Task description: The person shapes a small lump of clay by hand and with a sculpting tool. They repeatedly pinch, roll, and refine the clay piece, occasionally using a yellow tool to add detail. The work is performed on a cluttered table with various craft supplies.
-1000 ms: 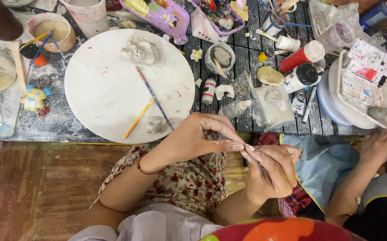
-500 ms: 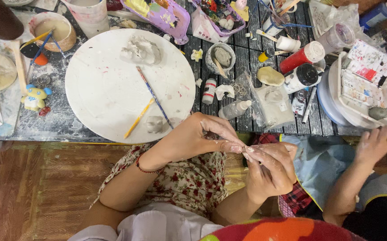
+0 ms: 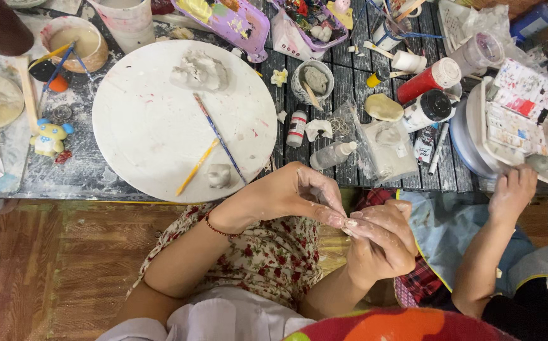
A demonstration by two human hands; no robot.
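Observation:
My left hand and my right hand meet over my lap, just below the table edge. Their fingertips pinch a tiny pale bit of clay between them. Both hands are smeared with white clay. On the round white board above lie two thin brushes, a grey clay lump and a small clay figure.
The dark slatted table is crowded with paint bottles, a small bowl, purple trays and a cup of water. At the right another person's hand rests by a white palette.
My hands have stayed together, working the clay bit. The other person's hand at the right has moved up towards the palette.

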